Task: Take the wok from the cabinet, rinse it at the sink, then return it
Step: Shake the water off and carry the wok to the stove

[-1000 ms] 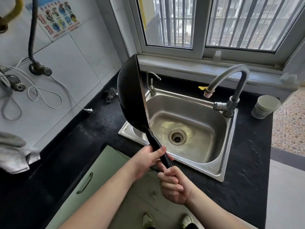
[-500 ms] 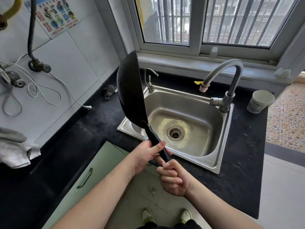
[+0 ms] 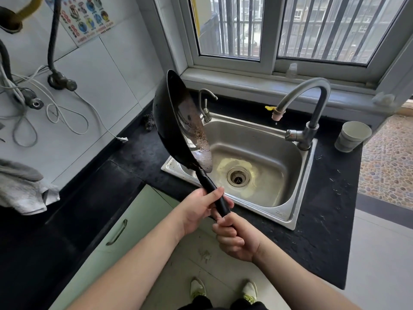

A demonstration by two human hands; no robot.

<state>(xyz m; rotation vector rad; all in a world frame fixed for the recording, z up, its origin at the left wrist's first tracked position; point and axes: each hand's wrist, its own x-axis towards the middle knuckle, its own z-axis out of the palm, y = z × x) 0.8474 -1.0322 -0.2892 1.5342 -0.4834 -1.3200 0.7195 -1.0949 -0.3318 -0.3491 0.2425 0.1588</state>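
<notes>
Both hands grip the wok handle, left hand ahead of right hand. Tilted on edge beyond them over the sink, it could clip the small tap.

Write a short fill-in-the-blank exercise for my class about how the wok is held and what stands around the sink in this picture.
1. Both the left hand and the right hand grip the wok by its ____.
2. The wok is tipped on edge above the ____ side of the sink.
3. A paper cup stands on the ____ countertop.

Missing words: handle; left; black
</notes>
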